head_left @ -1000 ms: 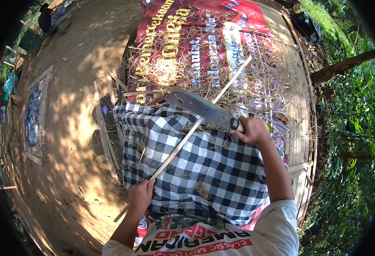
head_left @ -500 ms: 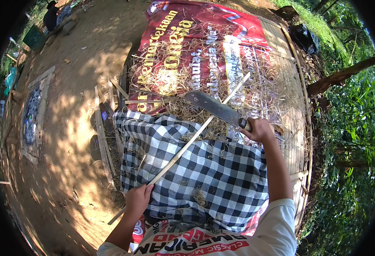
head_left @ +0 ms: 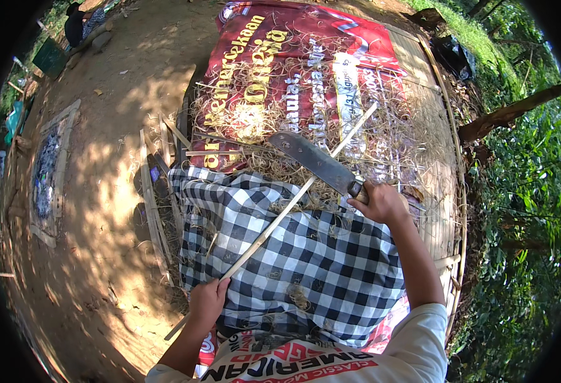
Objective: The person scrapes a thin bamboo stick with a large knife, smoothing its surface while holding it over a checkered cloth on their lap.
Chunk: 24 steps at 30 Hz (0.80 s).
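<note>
A long pale strip of split wood or bamboo (head_left: pixel 273 226) runs slantwise from the lower left up to the far right, across my lap. My left hand (head_left: pixel 207 299) is closed around its lower part, and the tail end sticks out behind the wrist. My right hand (head_left: pixel 382 203) grips the short handle of a broad machete (head_left: pixel 315 162). Its dark blade points up and left and crosses over the strip, at or just above it. Beneath lies a black-and-white checked cloth (head_left: pixel 306 255), spread over my lap with a few curled shavings on it.
A red printed banner (head_left: pixel 306 70) covers a bamboo platform (head_left: pixel 443 147) ahead, strewn with thin curled shavings (head_left: pixel 395 121). Several pale strips (head_left: pixel 153 204) lie at its left edge. A framed pit of ash (head_left: pixel 47 172) is farther left. A person (head_left: pixel 76 24) sits far left; plants grow right.
My right hand has drawn the machete slightly nearer and to the left along the strip. My left hand and the strip have hardly moved.
</note>
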Each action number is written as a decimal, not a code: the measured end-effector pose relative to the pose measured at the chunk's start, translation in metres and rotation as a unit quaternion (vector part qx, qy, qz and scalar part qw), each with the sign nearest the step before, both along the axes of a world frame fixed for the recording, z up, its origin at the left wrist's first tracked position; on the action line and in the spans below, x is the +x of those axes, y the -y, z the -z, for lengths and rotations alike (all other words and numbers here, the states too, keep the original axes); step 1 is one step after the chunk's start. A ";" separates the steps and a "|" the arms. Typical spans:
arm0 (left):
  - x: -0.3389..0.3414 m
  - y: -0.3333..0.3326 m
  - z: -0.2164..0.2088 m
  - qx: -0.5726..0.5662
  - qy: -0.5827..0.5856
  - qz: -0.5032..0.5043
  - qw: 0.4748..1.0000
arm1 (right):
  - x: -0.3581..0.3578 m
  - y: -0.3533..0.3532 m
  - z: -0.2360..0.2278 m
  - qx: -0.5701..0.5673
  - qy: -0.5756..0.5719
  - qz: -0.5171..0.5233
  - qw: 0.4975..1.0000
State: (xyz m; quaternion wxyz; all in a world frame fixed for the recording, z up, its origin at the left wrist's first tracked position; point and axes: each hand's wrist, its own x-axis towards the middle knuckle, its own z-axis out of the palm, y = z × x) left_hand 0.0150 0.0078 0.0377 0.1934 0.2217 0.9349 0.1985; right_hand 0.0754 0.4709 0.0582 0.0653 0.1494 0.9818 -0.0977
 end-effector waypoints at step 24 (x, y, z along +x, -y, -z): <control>-0.002 0.009 0.004 0.036 -0.015 0.009 0.999 | -0.029 0.032 -0.018 -0.043 0.119 -0.083 0.988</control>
